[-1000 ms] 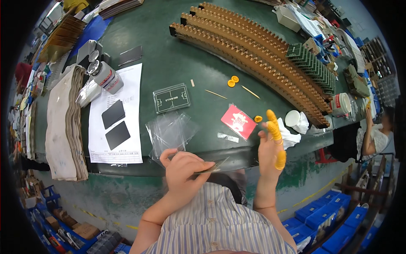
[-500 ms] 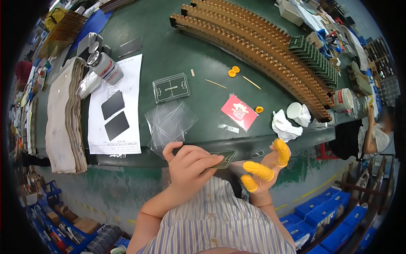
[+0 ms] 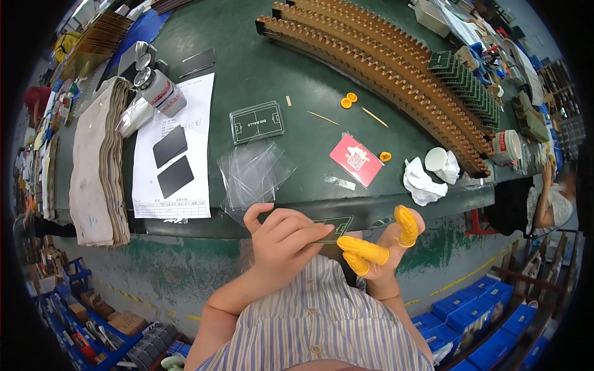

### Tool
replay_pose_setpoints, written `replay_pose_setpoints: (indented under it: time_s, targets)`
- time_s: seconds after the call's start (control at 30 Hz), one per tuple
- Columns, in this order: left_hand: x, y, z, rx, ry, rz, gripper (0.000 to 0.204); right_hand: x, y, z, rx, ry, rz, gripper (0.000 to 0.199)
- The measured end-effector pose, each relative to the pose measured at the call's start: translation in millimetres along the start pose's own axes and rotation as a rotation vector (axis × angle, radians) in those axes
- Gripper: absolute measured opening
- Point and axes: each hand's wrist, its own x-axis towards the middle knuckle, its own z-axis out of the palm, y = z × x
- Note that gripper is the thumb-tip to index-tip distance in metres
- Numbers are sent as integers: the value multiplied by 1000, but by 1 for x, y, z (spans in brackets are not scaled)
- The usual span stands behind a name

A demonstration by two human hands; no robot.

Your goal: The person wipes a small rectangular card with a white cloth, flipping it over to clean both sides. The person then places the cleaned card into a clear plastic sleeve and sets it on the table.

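Down at the frame's lower centre, I see the left hand's grip pinching a thin green rectangular white-lined card, long axis seemingly sideways, free end just beside the spread right hand in yellow finger sleeves.

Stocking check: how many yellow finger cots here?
6: three cots on the right hand, two rolled cots near the toothpicks, one rolled cot beside the red card. Others may be hidden.

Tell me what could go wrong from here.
Held near the front edge of the table, the green card might fall if the left hand slips. The yellow finger covers on the right hand, by the card's free end, could knock or bend it. Loose plastic sheets near the edge might get brushed off.
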Motion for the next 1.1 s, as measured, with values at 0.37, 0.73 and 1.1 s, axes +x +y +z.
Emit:
replay_pose_setpoints:
  time_s: [0.37,0.73,1.1]
  targets:
    - [1,-2,2,-19,-1,-1,25,1,-2,-2,-20,-28,52,39]
    - [1,-6,5,-31,8,-6,25,-6,2,10,158,88,158,24]
    - [-1,-7,5,-51,8,-16,25,-10,1,12,114,40,180,24]
